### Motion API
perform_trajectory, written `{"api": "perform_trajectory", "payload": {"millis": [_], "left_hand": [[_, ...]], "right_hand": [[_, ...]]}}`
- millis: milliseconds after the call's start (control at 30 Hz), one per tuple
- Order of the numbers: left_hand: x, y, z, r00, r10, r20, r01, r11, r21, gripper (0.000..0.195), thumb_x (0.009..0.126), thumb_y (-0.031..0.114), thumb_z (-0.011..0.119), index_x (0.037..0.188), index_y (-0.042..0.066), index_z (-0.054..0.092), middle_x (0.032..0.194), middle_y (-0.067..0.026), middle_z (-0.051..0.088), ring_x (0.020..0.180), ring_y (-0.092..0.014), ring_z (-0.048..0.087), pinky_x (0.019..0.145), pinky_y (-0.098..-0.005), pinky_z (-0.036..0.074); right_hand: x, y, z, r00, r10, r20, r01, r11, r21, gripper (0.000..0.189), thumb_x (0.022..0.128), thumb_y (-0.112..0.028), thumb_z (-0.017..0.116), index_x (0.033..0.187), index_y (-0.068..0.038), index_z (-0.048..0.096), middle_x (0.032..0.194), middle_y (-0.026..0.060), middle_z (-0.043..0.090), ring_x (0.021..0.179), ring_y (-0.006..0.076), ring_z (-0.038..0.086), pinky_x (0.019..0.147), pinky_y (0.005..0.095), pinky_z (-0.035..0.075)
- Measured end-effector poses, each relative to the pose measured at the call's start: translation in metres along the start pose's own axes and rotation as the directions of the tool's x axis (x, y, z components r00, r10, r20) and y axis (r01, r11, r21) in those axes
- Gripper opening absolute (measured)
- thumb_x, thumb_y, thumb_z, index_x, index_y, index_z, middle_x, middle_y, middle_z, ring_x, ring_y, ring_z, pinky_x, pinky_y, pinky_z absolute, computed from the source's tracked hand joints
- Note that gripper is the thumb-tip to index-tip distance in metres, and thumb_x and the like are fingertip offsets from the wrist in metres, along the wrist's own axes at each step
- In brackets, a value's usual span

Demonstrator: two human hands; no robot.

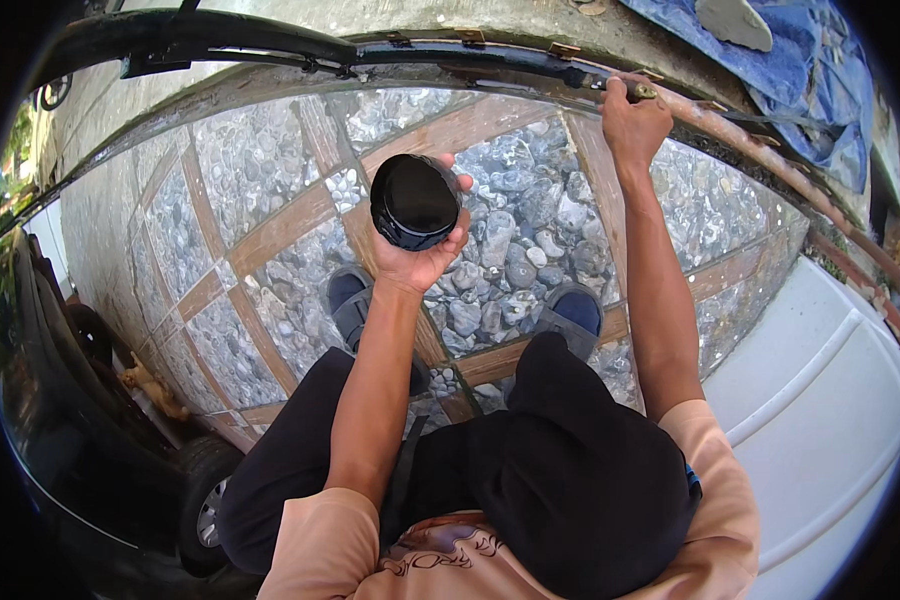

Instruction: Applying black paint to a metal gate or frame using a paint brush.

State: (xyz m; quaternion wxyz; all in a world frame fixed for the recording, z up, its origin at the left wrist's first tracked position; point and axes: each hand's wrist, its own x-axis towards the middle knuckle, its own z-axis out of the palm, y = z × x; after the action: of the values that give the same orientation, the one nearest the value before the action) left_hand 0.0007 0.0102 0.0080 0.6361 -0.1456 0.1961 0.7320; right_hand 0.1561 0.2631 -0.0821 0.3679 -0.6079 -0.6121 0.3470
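My left hand (pixel 422 262) holds up a round container (pixel 412 238) whose inside is filled with glossy black paint (pixel 418 193). My fingers wrap around its right side and underside. Farther away on the right, my right hand (pixel 636 124) grips a paintbrush (pixel 641 91) by its handle. The brush's dark bristles touch or nearly touch a long metal pipe (pixel 480 54). Left of the brush this pipe is shiny black; to the right its surface is mottled pinkish brown. Small rusty metal tabs (pixel 565 49) stick out along its far side.
A blue tarp (pixel 810 82) with a grey stone piece (pixel 733 22) lies beyond the pipe. A thick black tube (pixel 270 34) crosses the upper left. A black car (pixel 67 420) stands at left, a white ribbed panel (pixel 802 420) at right. Pebble-patterned tiles (pixel 495 232) cover the floor.
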Motion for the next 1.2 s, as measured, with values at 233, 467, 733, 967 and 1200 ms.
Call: {"api": "perform_trajectory", "payload": {"millis": [233,467,733,967,1200], "left_hand": [[-0.004,0.002,-0.005,0.999,0.029,0.036,-0.029,1.0,-0.002,0.075,0.09,0.054,0.053,0.142,0.002,0.041,0.122,-0.0227,0.058,0.072,-0.028,0.063,0.056,-0.0293,0.05],[-0.01,0.006,-0.008,0.999,0.038,0.019,-0.038,0.999,-0.027,0.076,0.091,0.056,0.051,0.143,0.002,0.04,0.121,-0.0227,0.06,0.071,-0.028,0.064,0.056,-0.0298,0.051],[-0.012,0.004,-0.011,0.999,0.042,0.016,-0.042,0.999,-0.016,0.076,0.09,0.055,0.052,0.143,0.002,0.041,0.122,-0.0219,0.059,0.07,-0.027,0.063,0.056,-0.0294,0.049],[-0.014,0.008,-0.01,0.999,0.042,0.031,-0.042,0.999,-0.022,0.076,0.09,0.056,0.053,0.142,0.002,0.042,0.123,-0.0224,0.059,0.07,-0.028,0.063,0.055,-0.0289,0.049],[-0.021,0.009,-0.005,0.998,0.047,0.04,-0.046,0.999,-0.029,0.078,0.089,0.057,0.054,0.143,0.002,0.041,0.123,-0.0235,0.059,0.071,-0.028,0.064,0.056,-0.0301,0.05]], "right_hand": [[0.023,-0.075,-0.005,0.989,0.02,0.145,-0.075,0.918,0.389,0.015,0.087,-0.015,0.065,0.095,-0.003,0.072,0.071,0.0044,0.07,0.058,0.0083,0.064,0.052,0.0218,0.049],[0.025,-0.08,0.049,0.948,-0.168,0.269,0.125,0.977,0.17,0.018,0.083,-0.022,0.067,0.092,-0.007,0.074,0.071,0.007,0.07,0.059,0.0139,0.065,0.057,0.0264,0.051],[0.006,-0.069,0.083,0.932,-0.069,0.356,-0.009,0.977,0.213,0.02,0.081,-0.023,0.064,0.085,-0.008,0.076,0.06,0.0074,0.067,0.056,0.0164,0.065,0.059,0.0308,0.051],[0.013,-0.066,0.063,0.927,-0.022,0.375,-0.037,0.988,0.151,0.021,0.087,-0.019,0.065,0.095,-0.002,0.073,0.075,0.0104,0.072,0.058,0.0143,0.068,0.051,0.0256,0.052],[0.013,-0.084,0.049,0.912,-0.022,0.41,-0.162,0.898,0.409,0.023,0.089,-0.017,0.065,0.101,0.001,0.071,0.081,0.0118,0.073,0.06,0.0141,0.068,0.049,0.0244,0.052]]}}
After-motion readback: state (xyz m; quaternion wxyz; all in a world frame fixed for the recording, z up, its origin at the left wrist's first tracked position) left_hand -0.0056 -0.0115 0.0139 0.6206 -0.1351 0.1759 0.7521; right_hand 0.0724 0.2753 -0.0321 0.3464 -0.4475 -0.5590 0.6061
